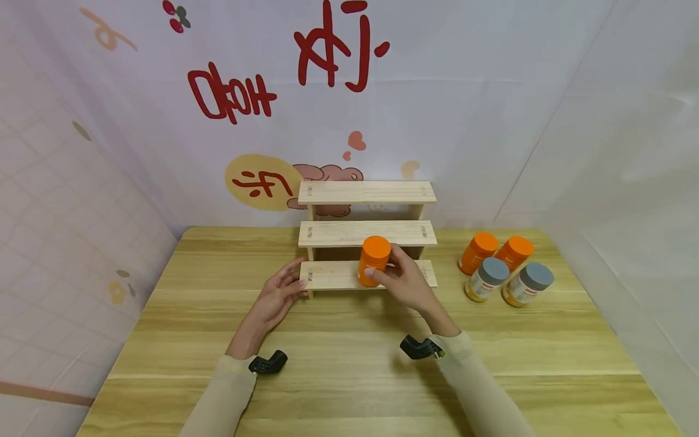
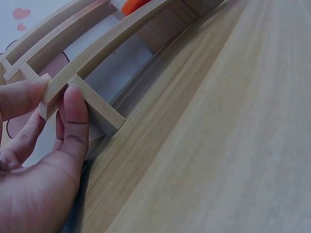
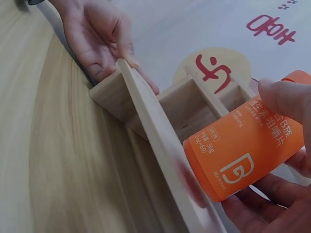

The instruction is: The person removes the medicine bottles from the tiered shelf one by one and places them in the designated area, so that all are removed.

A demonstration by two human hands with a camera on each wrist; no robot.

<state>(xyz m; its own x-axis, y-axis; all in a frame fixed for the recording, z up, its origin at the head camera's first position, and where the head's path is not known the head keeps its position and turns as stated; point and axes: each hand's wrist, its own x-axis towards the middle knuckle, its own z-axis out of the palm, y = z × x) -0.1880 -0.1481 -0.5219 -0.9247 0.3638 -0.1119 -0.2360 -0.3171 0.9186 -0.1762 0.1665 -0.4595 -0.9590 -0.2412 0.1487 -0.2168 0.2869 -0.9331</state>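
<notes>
- Right hand (image 1: pixel 406 280) curled around an orange plastic bottle with an orange cap (image 1: pixel 374 261), thumb and fingers wrapped on its sides; bottle tilted, its base at the lowest step of the three-tier pale wooden stepped shelf (image 1: pixel 367 233).
- Left hand (image 1: pixel 275 297) at the left end of the lowest step, thumb and fingers pinching that board end, palm low on the light wooden tabletop (image 1: pixel 349 364).
- Hands well apart, one at each part of the lowest step.
- Right of the shelf, on the tabletop: two orange-capped bottles (image 1: pixel 494 252) behind, two grey-capped bottles (image 1: pixel 508 283) in front, clustered close.
</notes>
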